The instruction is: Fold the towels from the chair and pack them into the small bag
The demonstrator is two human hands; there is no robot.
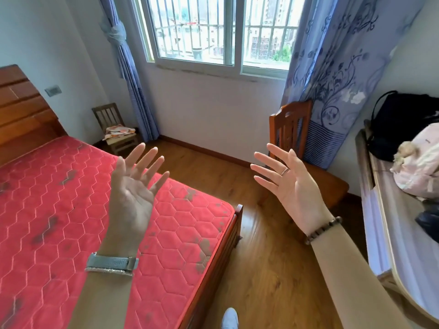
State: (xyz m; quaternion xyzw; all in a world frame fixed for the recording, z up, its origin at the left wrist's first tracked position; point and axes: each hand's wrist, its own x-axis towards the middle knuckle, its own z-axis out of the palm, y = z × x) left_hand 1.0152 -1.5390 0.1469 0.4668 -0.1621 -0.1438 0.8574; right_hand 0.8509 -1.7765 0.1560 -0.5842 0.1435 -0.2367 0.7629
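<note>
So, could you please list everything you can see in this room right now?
mattress: one, red, left
small chair: one, dull brown, far corner
towels: count unclear, orange and white, on the small chair's seat
large chair: one, orange-brown, by the right curtain
curtains: two, blue, either side of the window
table: one, pale, right edge
black bag: one, black, on the table
bundle: one, pale pink, on the table
shoe: one, white, bottom edge
left hand: one, open, over the mattress
right hand: one, open, before the large chair
</note>
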